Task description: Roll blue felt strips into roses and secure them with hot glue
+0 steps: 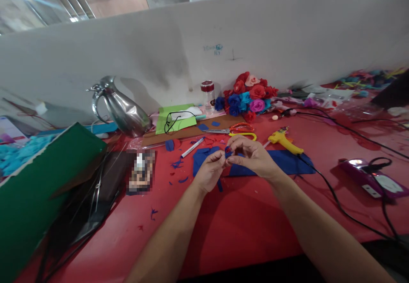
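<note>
My left hand (pixel 211 170) and my right hand (pixel 252 155) meet above the red table (pixel 243 227), both pinched on a small blue and red felt piece (pixel 228 151) held between the fingertips. Under and behind the hands lie blue felt sheets (pixel 287 161). A yellow glue gun (pixel 284 140) rests just right of my right hand, its black cord trailing toward me. Scissors with red and yellow handles (pixel 238 130) lie beyond the hands, and a white marker (pixel 192 147) lies to the left of them.
A pile of finished felt flowers (pixel 249 95) sits by the white wall, next to a small jar (pixel 208 93). A steel jug (pixel 123 108) stands at the back left. A green box (pixel 38 185) fills the left. A purple power strip (pixel 372 176) lies at the right.
</note>
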Motion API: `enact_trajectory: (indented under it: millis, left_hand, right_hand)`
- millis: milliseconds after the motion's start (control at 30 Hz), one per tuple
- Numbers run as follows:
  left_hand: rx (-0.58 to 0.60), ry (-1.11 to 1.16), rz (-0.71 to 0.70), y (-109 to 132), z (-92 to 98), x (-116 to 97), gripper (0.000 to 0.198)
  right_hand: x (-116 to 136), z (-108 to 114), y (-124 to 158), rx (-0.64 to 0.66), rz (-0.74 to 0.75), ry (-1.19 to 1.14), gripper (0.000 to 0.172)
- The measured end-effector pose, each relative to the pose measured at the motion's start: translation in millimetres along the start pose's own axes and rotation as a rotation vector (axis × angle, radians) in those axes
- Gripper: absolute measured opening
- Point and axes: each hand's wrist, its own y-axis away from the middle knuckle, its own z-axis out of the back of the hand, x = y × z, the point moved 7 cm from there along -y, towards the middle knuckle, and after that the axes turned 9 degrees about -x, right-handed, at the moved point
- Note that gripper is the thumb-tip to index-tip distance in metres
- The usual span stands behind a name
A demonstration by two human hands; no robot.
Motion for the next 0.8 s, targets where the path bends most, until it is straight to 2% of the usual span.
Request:
enact_trajectory:
  millis: [167,400,667,800]
  left_hand:
    - [-0.049,-0.053,-0.027,-1,1.6,-2,0.033]
    - [-0.133,-0.114,-0.116,-1,6.5,-8,0.035]
    - [-0.161,-0.167,-0.191,-2,9.3,-12,0.032]
    - [-0.162,-0.145,-0.201,-1,9.2,-13,0.03]
  right_hand:
    - [5,5,0,-0.044,0.085,0.15,0.024]
    - [16,4,2,-0.1,0.225,0.339,0.014]
    - [21,3,6,-0.141,0.364,0.497,0.008]
    - [21,1,6,-0.126,0.401,0.516,0.012]
